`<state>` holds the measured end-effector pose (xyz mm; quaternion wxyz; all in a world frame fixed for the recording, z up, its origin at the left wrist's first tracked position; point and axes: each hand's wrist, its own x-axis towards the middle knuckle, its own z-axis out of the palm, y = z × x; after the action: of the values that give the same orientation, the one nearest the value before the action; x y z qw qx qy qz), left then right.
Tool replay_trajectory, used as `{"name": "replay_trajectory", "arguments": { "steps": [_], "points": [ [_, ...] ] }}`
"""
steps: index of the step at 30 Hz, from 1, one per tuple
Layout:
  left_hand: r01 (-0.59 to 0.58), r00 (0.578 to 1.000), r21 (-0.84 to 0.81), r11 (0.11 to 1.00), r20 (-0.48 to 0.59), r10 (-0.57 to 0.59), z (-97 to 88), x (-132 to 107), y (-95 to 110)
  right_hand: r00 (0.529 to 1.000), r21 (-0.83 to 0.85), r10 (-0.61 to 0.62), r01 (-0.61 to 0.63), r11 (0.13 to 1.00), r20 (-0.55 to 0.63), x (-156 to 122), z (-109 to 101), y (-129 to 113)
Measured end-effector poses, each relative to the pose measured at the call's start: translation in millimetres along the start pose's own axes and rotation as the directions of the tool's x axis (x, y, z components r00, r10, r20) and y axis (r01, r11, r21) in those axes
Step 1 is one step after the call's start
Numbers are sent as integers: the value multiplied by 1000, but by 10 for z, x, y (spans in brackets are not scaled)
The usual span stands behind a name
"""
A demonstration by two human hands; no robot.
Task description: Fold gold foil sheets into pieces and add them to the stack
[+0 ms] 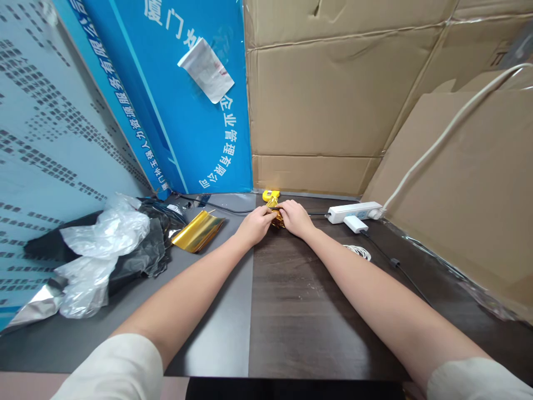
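Both my arms reach far forward over a dark wooden table [300, 311]. My left hand [256, 224] and my right hand [295, 217] meet near the back of the table, fingers pinched together on a small shiny gold foil piece [275, 215] held between them. A small yellow object [270, 195] lies just behind the hands. A stack of gold foil bags [198, 230] lies on the grey mat [216, 333] to the left of my left hand.
Crumpled clear and black plastic bags [106, 250] are heaped at the left. A white power strip [353, 211] with a white plug and cables sits at the right. Cardboard walls [458, 183] and a blue printed board [187, 100] enclose the table.
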<state>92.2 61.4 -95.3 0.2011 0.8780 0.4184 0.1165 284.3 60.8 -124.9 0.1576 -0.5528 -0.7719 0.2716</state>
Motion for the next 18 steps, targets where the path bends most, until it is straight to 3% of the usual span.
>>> {"name": "replay_trajectory", "arguments": {
  "steps": [8, 13, 16, 18],
  "points": [
    [80, 996, -74, 994, 51, -76, -6, 58, 32, 1000, 24, -4, 5, 1000, -25, 6, 18, 34],
    [124, 991, -210, 970, 64, -113, -89, 74, 76, 993, 81, -23, 33, 996, -118, -34, 18, -9],
    [189, 982, -317, 929, 37, -187, -391, 219, 51, 970, 134, -14, 48, 990, -243, -6, -108, -93],
    [242, 966, -401, 884, 19, -256, -814, 346, 16, 931, 171, 25, 41, 984, -364, 80, -320, -148]
  ]
}}
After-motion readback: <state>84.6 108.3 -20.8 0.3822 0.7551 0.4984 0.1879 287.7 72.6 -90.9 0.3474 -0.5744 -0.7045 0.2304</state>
